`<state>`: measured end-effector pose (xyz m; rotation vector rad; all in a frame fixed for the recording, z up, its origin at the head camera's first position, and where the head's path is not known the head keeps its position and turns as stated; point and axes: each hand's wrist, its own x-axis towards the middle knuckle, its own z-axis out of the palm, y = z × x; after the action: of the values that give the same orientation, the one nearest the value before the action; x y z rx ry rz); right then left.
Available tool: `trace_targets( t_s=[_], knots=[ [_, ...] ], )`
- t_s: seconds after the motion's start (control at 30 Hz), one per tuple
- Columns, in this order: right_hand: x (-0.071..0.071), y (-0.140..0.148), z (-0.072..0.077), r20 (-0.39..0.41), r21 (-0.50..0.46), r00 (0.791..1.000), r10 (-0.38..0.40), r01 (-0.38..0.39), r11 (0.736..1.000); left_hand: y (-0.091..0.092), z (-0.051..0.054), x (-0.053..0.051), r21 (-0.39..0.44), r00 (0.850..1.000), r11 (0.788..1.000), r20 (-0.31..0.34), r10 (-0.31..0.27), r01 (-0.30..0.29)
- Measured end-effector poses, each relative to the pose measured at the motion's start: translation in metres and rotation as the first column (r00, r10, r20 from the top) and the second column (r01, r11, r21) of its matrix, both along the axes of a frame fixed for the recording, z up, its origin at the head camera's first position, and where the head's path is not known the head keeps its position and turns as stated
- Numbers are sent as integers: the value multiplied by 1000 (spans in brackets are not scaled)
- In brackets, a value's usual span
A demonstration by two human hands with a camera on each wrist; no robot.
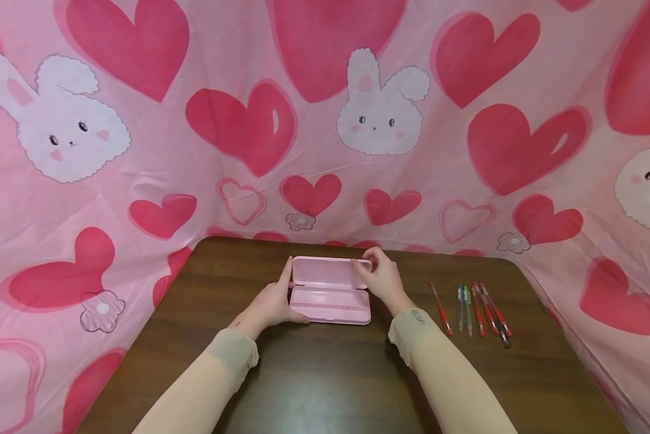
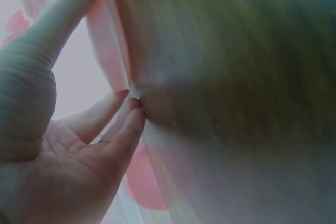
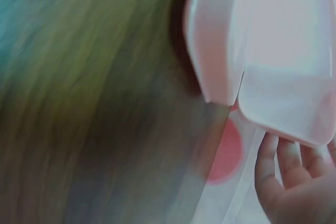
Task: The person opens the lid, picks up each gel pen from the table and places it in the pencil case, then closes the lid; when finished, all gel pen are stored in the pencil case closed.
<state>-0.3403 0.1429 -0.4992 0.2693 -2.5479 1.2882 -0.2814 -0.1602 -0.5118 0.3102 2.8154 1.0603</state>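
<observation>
A pink pencil case lies with its lid raised on the wooden table. Its inside shows no contents, only a ridge along the tray. My left hand holds the case's left side, thumb at the front corner and fingers along the side. In the left wrist view, that hand's fingertips touch the case edge. My right hand grips the lid's right end, with the thumb on the inner face and fingers behind. The right wrist view shows those fingers against the lid's outside.
To the right of the case, several pens lie on the table: a red pen by itself, a blue-topped one, a green one and a red and black group. A pink cloth with hearts and rabbits hangs behind.
</observation>
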Motion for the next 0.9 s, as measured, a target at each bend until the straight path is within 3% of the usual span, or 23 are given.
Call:
trace_targets(
  t_s=[0.33,0.57,0.73,0.9],
  knots=[
    [-6,-12,-1,60,-24,983,-171,173,985,6,-1,-2,-34,998,999,-59,-14,12],
    [2,-13,0,99,-38,982,-162,167,985,4,-2,2,-53,999,999,-40,11,-13],
    [9,14,9,94,-34,983,-156,159,987,4,2,0,-94,998,996,-69,-1,-5],
    [18,61,20,56,87,978,-200,195,977,8,3,-2,-91,999,996,-47,-9,5]
  ],
)
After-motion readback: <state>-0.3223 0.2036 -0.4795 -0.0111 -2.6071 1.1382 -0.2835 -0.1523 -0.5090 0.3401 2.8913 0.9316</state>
